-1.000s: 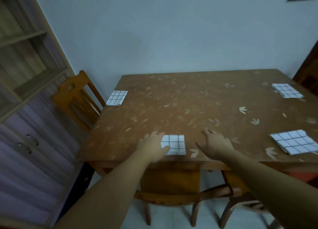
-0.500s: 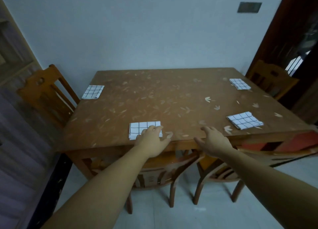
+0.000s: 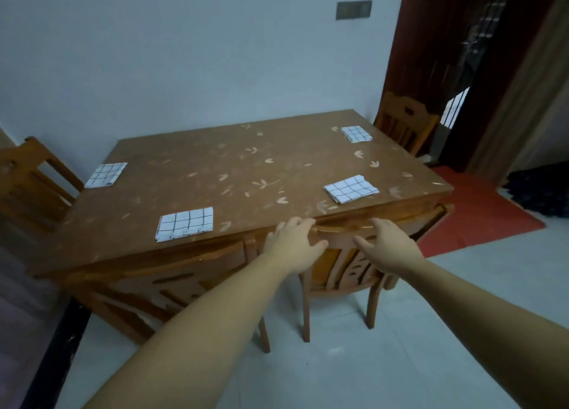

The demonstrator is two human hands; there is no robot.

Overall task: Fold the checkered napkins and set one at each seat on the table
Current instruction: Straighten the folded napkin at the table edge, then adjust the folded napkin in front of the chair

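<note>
Several folded white checkered napkins lie flat on the brown wooden table (image 3: 234, 174). One napkin (image 3: 185, 223) is near the front edge at the left, one napkin (image 3: 351, 189) near the front right corner, one napkin (image 3: 106, 174) at the left side, one napkin (image 3: 356, 133) at the far right. My left hand (image 3: 294, 244) hovers at the table's front edge with relaxed fingers and holds nothing. My right hand (image 3: 388, 245) hangs open beside it, over a chair back, also holding nothing.
Two wooden chairs (image 3: 341, 273) are tucked under the front edge. Another chair (image 3: 27, 181) stands at the left side, one chair (image 3: 403, 122) at the far right. A red mat (image 3: 480, 211) lies on the pale tiled floor by a dark doorway.
Both hands have pulled back off the near-left napkin and the tabletop to the front edge. My view has backed away and swung right, showing the right chair and doorway.
</note>
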